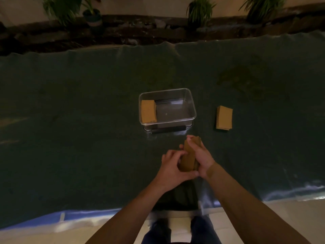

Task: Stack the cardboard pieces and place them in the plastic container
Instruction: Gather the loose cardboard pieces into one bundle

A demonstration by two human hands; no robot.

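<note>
I hold a bunch of cardboard pieces (189, 158) with both hands. My left hand (173, 167) and right hand (200, 156) have their fingers squeezed on the sides, so the edges line up. The plastic container (192, 110) waits at 12 o'clock on the bench (88, 103), one stack (148, 111) inside. Another pile (224, 118) sits at 1 o'clock.

A dark green cloth (88, 106) spreads across the table and fills most of the frame, its far edge wavy. A blotchy stain (241, 80) marks it at upper right. Along the top runs a dark stone bed (140, 32) with leafy plants (200, 9), one in a dark pot (92, 17) at upper left. Pale floor (290, 217) shows at the bottom.
</note>
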